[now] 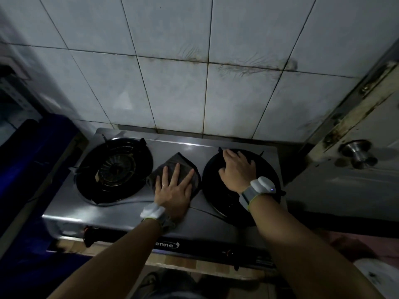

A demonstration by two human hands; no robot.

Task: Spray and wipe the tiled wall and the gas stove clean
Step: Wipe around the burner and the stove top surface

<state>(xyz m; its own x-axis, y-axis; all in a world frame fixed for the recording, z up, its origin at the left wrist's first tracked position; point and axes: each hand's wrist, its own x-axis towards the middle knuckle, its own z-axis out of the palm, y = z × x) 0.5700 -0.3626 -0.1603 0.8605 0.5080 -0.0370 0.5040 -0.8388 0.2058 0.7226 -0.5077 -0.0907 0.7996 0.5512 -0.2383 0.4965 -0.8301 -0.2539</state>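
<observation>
My left hand (173, 190) lies flat, fingers spread, pressing the cloth (179, 162) onto the stove (121, 208) so the whole palm drives the wipe. My right hand (236, 172) rests on the right burner (266, 169), fingers bent over its far rim, probably to brace the stove. I cannot tell if it truly grips. Beyond my fingertips the wall (172, 93) shows stains. I count one cloth and two burners.

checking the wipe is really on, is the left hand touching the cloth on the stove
Touching. The head view shows the left hand flat on the cloth, fingers spread across it, pressing it onto the stove top.
</observation>
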